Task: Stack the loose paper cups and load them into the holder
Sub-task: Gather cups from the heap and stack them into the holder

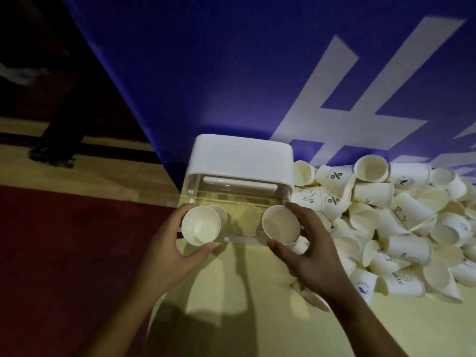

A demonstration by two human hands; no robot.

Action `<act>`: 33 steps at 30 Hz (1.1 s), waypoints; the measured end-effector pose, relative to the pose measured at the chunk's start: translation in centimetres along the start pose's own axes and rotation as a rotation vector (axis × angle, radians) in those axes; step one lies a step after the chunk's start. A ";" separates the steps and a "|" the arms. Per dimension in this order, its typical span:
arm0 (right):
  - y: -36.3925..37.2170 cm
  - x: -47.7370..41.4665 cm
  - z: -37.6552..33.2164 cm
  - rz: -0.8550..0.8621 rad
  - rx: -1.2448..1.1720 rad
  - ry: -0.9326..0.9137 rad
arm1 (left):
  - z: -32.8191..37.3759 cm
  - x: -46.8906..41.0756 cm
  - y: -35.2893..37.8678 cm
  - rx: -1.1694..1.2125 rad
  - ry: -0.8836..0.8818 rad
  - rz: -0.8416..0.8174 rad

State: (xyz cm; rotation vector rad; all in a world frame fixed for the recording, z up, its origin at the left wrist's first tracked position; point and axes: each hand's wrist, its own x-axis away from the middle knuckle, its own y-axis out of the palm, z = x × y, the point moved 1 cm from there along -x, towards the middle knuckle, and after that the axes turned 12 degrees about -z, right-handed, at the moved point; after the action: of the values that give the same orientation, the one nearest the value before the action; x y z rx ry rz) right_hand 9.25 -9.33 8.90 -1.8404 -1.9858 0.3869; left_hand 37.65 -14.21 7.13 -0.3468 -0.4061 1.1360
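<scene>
Curled left hand round first cup, curled right hand round second cup

Left hand grips cup, right hand 2nd cup, before holder; pile right.

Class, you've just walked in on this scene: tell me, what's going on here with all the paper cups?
A person's left hand holds one paper cup and the right hand holds a second cup, both just in front of the clear, white-topped holder on the table. A big pile of loose cups lies to the right, not yet stacked.
</scene>
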 end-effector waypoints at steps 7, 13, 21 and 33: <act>2.6 -0.4 0.4 0.041 -0.035 0.047 | -3.5 -2.7 0.1 0.003 -0.008 0.067; 2.9 -0.8 0.9 0.059 -0.037 0.063 | -5.1 -5.3 2.1 -0.038 0.000 0.005; 3.9 -1.3 1.7 0.037 0.004 0.059 | -9.3 -7.4 4.0 -0.260 -0.207 -0.122; 9.9 -4.9 0.7 0.026 0.075 -0.082 | -9.8 -6.9 3.2 -0.107 -0.130 -0.180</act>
State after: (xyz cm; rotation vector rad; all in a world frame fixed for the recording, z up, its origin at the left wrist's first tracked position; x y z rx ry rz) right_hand 17.94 -13.25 3.20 -1.8324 -1.9739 0.5454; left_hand 37.34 -19.92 -3.85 -0.3236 -0.6026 0.9661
